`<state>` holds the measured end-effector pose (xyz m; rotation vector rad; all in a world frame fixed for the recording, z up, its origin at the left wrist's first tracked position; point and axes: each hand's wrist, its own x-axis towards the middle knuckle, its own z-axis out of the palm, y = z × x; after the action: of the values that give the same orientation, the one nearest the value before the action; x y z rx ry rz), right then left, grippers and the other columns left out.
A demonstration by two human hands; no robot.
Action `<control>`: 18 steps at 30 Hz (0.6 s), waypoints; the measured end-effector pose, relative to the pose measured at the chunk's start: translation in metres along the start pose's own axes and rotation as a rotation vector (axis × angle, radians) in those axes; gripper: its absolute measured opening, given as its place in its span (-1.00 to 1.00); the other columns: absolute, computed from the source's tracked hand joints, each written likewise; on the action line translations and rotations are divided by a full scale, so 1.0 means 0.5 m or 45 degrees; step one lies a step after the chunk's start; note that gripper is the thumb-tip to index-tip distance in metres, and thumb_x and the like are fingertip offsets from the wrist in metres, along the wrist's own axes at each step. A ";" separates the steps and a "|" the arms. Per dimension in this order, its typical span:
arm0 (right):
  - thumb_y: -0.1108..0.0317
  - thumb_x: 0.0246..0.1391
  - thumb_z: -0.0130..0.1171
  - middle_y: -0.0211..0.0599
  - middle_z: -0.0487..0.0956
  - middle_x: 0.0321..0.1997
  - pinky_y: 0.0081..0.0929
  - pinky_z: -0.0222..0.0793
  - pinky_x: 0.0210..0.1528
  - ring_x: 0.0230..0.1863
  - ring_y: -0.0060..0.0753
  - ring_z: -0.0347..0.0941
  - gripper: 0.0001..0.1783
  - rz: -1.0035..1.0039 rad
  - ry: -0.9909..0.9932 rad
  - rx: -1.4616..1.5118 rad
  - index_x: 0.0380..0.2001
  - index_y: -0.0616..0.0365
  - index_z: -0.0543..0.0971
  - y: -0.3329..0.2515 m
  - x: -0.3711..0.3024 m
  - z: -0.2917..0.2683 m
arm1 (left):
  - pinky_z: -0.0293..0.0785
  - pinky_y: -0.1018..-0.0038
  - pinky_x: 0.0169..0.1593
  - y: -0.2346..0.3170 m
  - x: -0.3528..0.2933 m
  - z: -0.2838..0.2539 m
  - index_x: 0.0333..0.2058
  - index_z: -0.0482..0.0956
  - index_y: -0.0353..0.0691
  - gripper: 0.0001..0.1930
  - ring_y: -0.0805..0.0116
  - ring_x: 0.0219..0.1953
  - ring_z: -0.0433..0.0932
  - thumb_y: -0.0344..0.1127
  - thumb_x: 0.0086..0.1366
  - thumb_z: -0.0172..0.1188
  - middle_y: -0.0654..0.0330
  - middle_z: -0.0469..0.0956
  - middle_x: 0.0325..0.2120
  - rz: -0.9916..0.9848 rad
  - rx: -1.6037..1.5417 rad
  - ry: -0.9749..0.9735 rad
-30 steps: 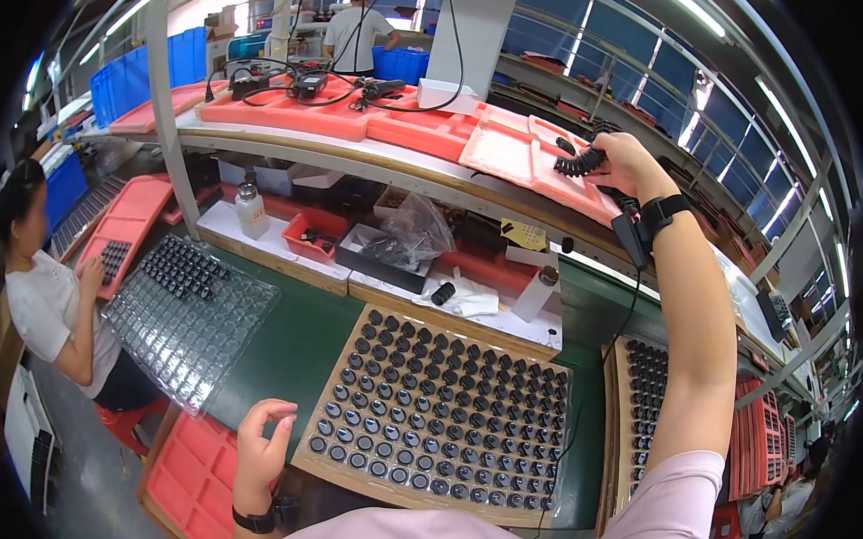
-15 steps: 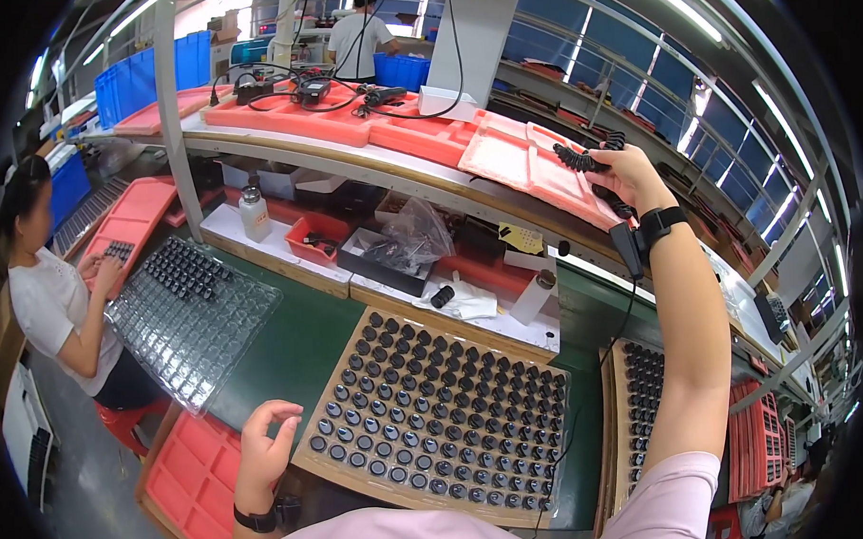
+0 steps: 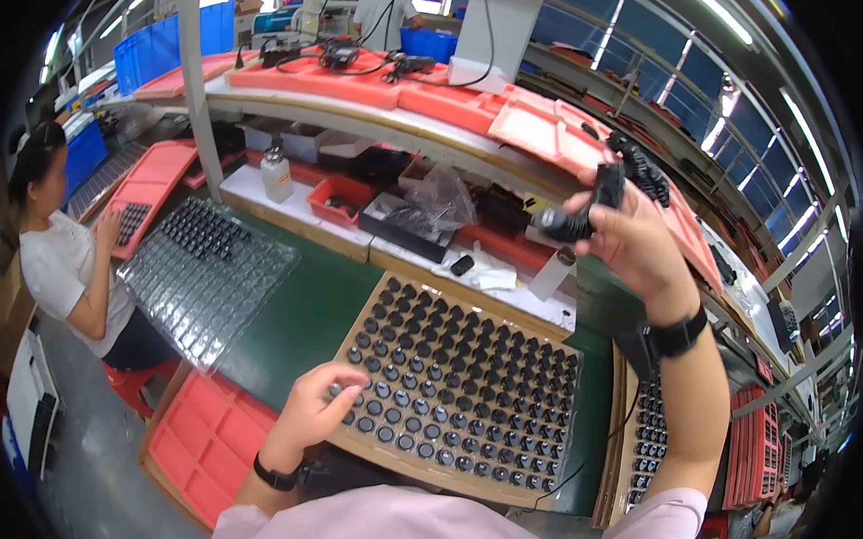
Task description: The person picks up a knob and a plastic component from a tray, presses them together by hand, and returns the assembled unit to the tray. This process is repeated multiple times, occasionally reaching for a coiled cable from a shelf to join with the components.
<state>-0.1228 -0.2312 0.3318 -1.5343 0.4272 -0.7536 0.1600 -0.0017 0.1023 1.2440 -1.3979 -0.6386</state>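
Observation:
My right hand (image 3: 635,239) is raised above the back right of the bench, fingers wrapped round black cylindrical parts. One black part (image 3: 570,224) points left out of the grip, and another (image 3: 609,182) stands up beside the fingers. How many are held is hidden. My left hand (image 3: 313,407) is at the left edge of a tray (image 3: 366,340) filled with rows of black lens-like cylinders (image 3: 454,373). Its thumb and forefinger are apart, and nothing shows between them.
More black parts (image 3: 642,172) lie on a pink tray (image 3: 540,123) on the shelf. At the left, a person (image 3: 75,272) works beside a clear blister tray (image 3: 214,315). Below the shelf stand a bottle (image 3: 276,175), a red bin (image 3: 334,199) and a lone black cylinder (image 3: 462,266).
My right hand has come down from the shelf tray toward me, carrying black cylindrical parts. The left hand has moved right to the filled tray's edge. The whole view has shifted slightly.

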 end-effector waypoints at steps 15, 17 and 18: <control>0.61 0.01 0.15 -0.05 0.49 -0.03 -0.34 0.36 0.02 -0.06 -0.20 0.46 -0.71 0.002 -0.267 -0.143 -0.16 0.23 0.43 0.460 -0.345 0.292 | 0.37 0.59 -0.79 -0.129 -0.135 0.178 -0.22 0.43 -0.36 -0.34 0.31 -0.67 0.54 0.22 0.40 -0.36 -0.02 0.54 -0.50 -1.142 -1.630 -1.118; 0.60 -0.01 0.17 -0.05 0.47 -0.02 -0.33 0.34 0.04 -0.05 -0.19 0.44 -0.70 -0.040 -0.228 -0.204 -0.16 0.23 0.44 0.480 -0.362 0.291 | 0.37 0.60 -0.75 -0.136 -0.146 0.187 -0.21 0.43 -0.34 -0.34 0.33 -0.68 0.53 0.22 0.40 -0.37 0.02 0.53 -0.53 -1.181 -1.587 -1.102; 0.59 -0.02 0.19 -0.05 0.46 -0.02 -0.32 0.32 0.06 -0.03 -0.19 0.42 -0.69 -0.097 -0.207 -0.287 -0.15 0.22 0.45 0.488 -0.370 0.291 | 0.38 0.62 -0.72 -0.136 -0.149 0.190 -0.21 0.44 -0.33 -0.34 0.35 -0.70 0.52 0.23 0.40 -0.38 0.06 0.52 -0.57 -1.185 -1.541 -1.085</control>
<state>-0.1145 -0.0299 0.0590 -1.8172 0.3428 -0.6497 0.0817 0.0217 -0.0096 0.4922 -0.6017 -2.4079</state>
